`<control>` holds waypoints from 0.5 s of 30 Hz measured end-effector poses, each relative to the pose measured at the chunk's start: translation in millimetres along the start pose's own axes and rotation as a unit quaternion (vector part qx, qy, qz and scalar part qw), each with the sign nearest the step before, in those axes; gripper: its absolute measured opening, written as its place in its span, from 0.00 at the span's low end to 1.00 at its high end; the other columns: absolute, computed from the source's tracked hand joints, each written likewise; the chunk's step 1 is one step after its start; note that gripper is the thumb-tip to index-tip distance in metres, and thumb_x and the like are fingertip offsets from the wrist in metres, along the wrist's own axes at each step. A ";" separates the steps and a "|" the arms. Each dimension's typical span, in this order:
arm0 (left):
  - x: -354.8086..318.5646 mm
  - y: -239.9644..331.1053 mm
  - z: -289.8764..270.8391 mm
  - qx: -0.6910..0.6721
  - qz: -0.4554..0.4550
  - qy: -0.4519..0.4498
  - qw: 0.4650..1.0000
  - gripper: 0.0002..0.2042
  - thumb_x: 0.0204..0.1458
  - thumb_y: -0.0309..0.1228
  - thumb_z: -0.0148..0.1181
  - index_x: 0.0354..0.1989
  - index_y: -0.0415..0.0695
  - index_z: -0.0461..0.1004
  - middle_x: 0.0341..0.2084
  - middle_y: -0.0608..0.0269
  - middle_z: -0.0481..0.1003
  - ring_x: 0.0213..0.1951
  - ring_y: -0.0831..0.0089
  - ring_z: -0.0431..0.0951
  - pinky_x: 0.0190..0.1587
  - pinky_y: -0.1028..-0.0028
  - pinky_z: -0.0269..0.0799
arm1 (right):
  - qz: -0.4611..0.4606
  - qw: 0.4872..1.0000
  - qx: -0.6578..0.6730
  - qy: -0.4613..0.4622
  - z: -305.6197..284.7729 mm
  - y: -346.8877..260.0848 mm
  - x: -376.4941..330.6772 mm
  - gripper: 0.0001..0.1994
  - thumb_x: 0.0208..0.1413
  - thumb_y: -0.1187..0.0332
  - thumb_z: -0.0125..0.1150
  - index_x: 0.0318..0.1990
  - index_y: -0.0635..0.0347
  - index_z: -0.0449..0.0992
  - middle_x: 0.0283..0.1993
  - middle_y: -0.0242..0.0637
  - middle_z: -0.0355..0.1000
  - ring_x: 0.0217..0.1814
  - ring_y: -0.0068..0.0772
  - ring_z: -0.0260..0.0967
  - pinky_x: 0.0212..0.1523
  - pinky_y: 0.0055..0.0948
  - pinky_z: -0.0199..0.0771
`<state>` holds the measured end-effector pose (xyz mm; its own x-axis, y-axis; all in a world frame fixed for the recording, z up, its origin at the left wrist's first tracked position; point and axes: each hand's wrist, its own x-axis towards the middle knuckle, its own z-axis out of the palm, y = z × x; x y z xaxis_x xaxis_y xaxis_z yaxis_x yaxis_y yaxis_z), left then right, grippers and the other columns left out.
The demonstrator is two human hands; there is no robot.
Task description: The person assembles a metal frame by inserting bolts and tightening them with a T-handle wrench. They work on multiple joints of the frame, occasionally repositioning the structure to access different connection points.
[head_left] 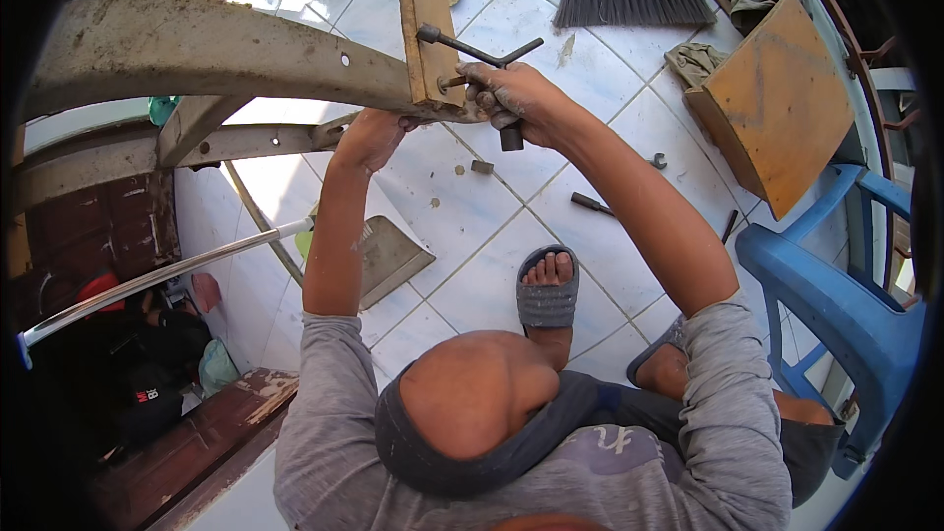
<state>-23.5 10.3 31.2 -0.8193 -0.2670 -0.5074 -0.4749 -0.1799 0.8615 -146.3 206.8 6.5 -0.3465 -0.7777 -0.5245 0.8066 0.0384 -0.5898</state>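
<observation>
Right hand [516,93] gripping cross wrench [482,54], left hand [369,138] under beam [216,54]

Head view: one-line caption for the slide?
Right hand turns a cross wrench on a wooden post bolted to a curved metal beam; left hand braces beneath.

Bright daylight; glare on white floor tiles [462,265] upper left. Lower left in deep shadow. Strong fisheye bending, black vignette at rim.
</observation>
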 end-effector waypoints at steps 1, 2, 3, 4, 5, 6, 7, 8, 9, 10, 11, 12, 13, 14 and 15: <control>0.3 -1.0 -0.5 -0.002 0.002 -0.007 1.000 0.15 0.66 0.40 0.49 0.49 0.40 0.73 0.36 0.67 0.71 0.31 0.78 0.59 0.36 0.75 0.58 | -0.015 0.997 -0.072 0.017 0.0 -2.2 0.4 0.18 0.57 0.57 0.68 0.36 0.67 0.76 0.24 0.30 0.69 0.21 0.19 0.62 0.20 0.20 0.61; 0.4 -2.3 -0.7 -0.004 0.005 -0.014 1.000 0.15 0.66 0.39 0.49 0.47 0.40 0.73 0.35 0.67 0.71 0.31 0.79 0.59 0.36 0.75 0.58 | -0.030 0.989 -0.144 0.034 -0.6 -4.7 0.6 0.18 0.57 0.58 0.68 0.37 0.68 0.76 0.25 0.31 0.69 0.23 0.20 0.63 0.22 0.20 0.62; -1.7 -3.1 -3.9 -0.006 0.006 -0.017 1.000 0.15 0.66 0.39 0.48 0.46 0.40 0.73 0.34 0.68 0.71 0.31 0.79 0.60 0.35 0.75 0.58 | -0.043 0.975 -0.215 0.046 2.0 -7.0 0.5 0.18 0.57 0.59 0.69 0.38 0.68 0.76 0.26 0.32 0.70 0.24 0.20 0.64 0.23 0.20 0.63; -2.4 -3.7 -9.1 0.094 0.004 -0.012 0.996 0.14 0.66 0.39 0.48 0.45 0.40 0.73 0.32 0.68 0.70 0.30 0.79 0.59 0.35 0.76 0.57 | -0.061 0.954 -0.291 0.034 0.2 -9.0 -2.8 0.16 0.54 0.60 0.71 0.40 0.66 0.78 0.29 0.36 0.71 0.29 0.23 0.67 0.27 0.22 0.66; -1.8 -4.1 -16.1 0.192 0.001 -0.007 0.981 0.14 0.66 0.38 0.47 0.43 0.40 0.73 0.30 0.69 0.70 0.30 0.79 0.59 0.35 0.76 0.57 | -0.112 0.928 -0.353 0.043 -3.2 -11.3 -8.0 0.16 0.53 0.60 0.71 0.39 0.65 0.78 0.29 0.36 0.71 0.30 0.22 0.67 0.28 0.23 0.67; -1.3 -3.8 -20.9 0.287 0.001 -0.003 0.958 0.13 0.66 0.37 0.46 0.42 0.40 0.73 0.29 0.69 0.69 0.29 0.79 0.59 0.34 0.76 0.57 | -0.163 0.893 -0.416 0.052 -7.0 -17.1 -17.2 0.16 0.52 0.60 0.72 0.39 0.63 0.79 0.29 0.37 0.71 0.31 0.22 0.67 0.29 0.24 0.67; -1.2 -6.3 -26.5 0.226 -0.010 -0.023 0.974 0.13 0.67 0.36 0.46 0.44 0.40 0.72 0.32 0.68 0.70 0.31 0.78 0.61 0.35 0.76 0.58 | -0.213 0.852 -0.475 0.060 -12.2 -19.9 -24.0 0.15 0.51 0.60 0.73 0.39 0.62 0.79 0.29 0.37 0.70 0.32 0.22 0.68 0.30 0.25 0.67; -1.1 -10.6 -32.4 0.164 -0.021 -0.042 0.985 0.12 0.67 0.35 0.46 0.47 0.40 0.71 0.35 0.67 0.71 0.33 0.78 0.63 0.35 0.76 0.60 | -0.267 0.842 -0.466 0.054 -21.5 -13.5 -21.4 0.21 0.51 0.53 0.71 0.36 0.67 0.82 0.25 0.41 0.72 0.26 0.28 0.71 0.29 0.30 0.71; -0.2 -11.0 -33.9 0.101 -0.028 -0.062 0.993 0.12 0.68 0.34 0.46 0.49 0.41 0.70 0.39 0.65 0.72 0.34 0.77 0.65 0.35 0.76 0.62 | -0.214 0.867 -0.444 0.077 -16.7 -18.4 -26.1 0.23 0.51 0.49 0.70 0.35 0.67 0.82 0.24 0.41 0.73 0.26 0.29 0.71 0.28 0.30 0.71; -1.9 -7.7 -27.3 0.077 -0.028 -0.038 0.996 0.12 0.67 0.35 0.46 0.46 0.41 0.71 0.35 0.67 0.71 0.32 0.78 0.63 0.34 0.76 0.60 | -0.159 0.888 -0.418 0.103 -7.7 -22.7 -32.7 0.26 0.51 0.46 0.69 0.34 0.67 0.82 0.24 0.41 0.73 0.25 0.29 0.71 0.28 0.30 0.71; -5.7 -3.9 -18.4 0.053 -0.028 -0.013 0.998 0.12 0.67 0.36 0.45 0.43 0.41 0.71 0.31 0.68 0.69 0.31 0.78 0.61 0.34 0.76 0.58 | -0.102 0.906 -0.390 0.129 -0.3 -25.1 -35.4 0.29 0.51 0.42 0.68 0.33 0.67 0.83 0.23 0.40 0.73 0.24 0.29 0.71 0.27 0.30 0.71; -11.8 -1.7 -8.9 0.030 -0.032 0.009 0.999 0.13 0.67 0.38 0.45 0.39 0.41 0.72 0.28 0.69 0.68 0.29 0.79 0.58 0.33 0.77 0.56 | -0.133 0.911 -0.358 0.154 -3.1 -5.4 -22.8 0.31 0.55 0.38 0.62 0.31 0.64 0.80 0.12 0.22 0.55 0.16 0.17 0.54 0.16 0.23 0.54; -10.2 0.0 -5.9 0.010 -0.039 -0.003 0.999 0.13 0.67 0.37 0.46 0.40 0.41 0.72 0.29 0.68 0.68 0.29 0.79 0.59 0.33 0.77 0.57 | -0.113 0.927 -0.325 0.148 -2.3 -5.0 -22.8 0.30 0.55 0.38 0.63 0.30 0.64 0.80 0.12 0.22 0.55 0.16 0.17 0.54 0.16 0.22 0.53; -7.2 1.6 -3.9 -0.010 -0.047 -0.014 0.999 0.12 0.67 0.37 0.46 0.40 0.41 0.72 0.29 0.68 0.68 0.29 0.79 0.59 0.33 0.77 0.57 | -0.094 0.941 -0.292 0.141 -2.2 -5.0 -23.4 0.30 0.55 0.39 0.64 0.30 0.64 0.80 0.12 0.22 0.55 0.16 0.16 0.53 0.16 0.21 0.52; -3.0 3.2 -2.3 -0.029 -0.056 -0.026 0.998 0.12 0.66 0.37 0.47 0.40 0.41 0.72 0.30 0.68 0.68 0.29 0.79 0.59 0.34 0.77 0.58 | -0.074 0.955 -0.256 0.134 -3.7 -5.0 -24.0 0.30 0.55 0.39 0.64 0.30 0.64 0.79 0.13 0.22 0.56 0.16 0.16 0.52 0.16 0.20 0.51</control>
<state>-21.8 8.3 35.4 -0.7786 -0.1921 -0.5973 -0.5464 -0.2604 0.7960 -143.8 227.5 19.8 -0.6041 -0.6117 -0.5108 0.4242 0.2958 -0.8559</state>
